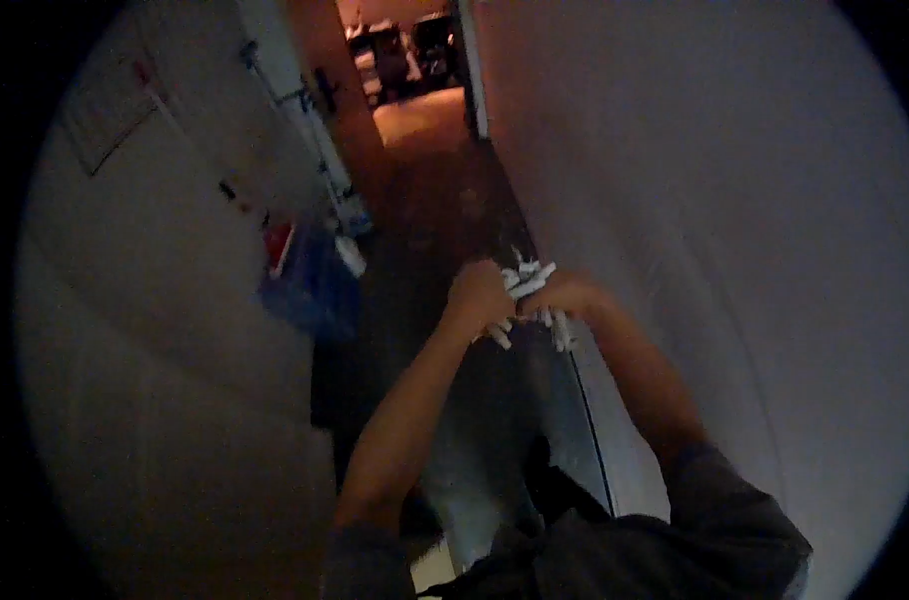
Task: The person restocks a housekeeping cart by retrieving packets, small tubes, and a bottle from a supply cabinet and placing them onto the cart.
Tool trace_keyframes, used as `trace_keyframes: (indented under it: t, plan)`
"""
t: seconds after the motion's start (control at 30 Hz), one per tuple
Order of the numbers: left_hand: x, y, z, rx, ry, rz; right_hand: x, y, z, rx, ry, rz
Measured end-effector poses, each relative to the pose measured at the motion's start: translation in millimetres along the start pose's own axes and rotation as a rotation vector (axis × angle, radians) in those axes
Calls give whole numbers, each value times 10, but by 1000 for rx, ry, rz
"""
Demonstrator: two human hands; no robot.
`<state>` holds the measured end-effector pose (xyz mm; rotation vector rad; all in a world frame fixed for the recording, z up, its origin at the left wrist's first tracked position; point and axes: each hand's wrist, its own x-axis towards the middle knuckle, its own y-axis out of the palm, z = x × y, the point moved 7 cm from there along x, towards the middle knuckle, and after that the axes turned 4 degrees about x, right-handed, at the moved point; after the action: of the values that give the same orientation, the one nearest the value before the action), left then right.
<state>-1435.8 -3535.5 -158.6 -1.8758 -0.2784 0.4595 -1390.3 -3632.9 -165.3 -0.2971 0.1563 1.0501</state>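
The left hand [483, 293] and right hand [567, 294] are side by side, fingers curled and gripping a bundle of white slender pieces [530, 282]. The bundle sits between the fists, its ends sticking out above and below the fingers (blur hides its exact kind). On the fingers' right stands a pale wall [735, 220]; its bottom edge runs as a dark line behind the right hand and on toward the wearer. Left of the fingers, well apart, a blue bag or bin [320, 290] with a red item [279, 246] stands against the left wall [175, 360], narrowing the passage. Room for moving extends ahead of the fingers, along the dark floor [425, 215] to a lit doorway [420, 118].
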Motion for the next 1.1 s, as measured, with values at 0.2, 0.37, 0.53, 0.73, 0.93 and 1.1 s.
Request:
trace_keyframes:
  t: [0.2, 0.37, 0.53, 0.73, 0.93, 1.1]
  plan:
    - [613, -39, 42, -16, 30, 29, 620, -309, -169, -8, -261, -17]
    - [807, -423, 406, 15, -16, -70, 1334, -230, 78, -186, -71, 98]
    - [2191, -490, 916, 27, -42, -219, 2693, -574, 43, -79, -216, 189]
    - [4014, -804, 1334, 23, 89, -123, 4550, -1289, 146, -95, -305, 84]
    - [5751, -916, 1565, 18, 130, -108, 5975, -2113, 299, -186, -148, -15]
    - [7499, -1014, 1888, 139, 103, -157, 8031, -2940, -132, -5, -350, 71]
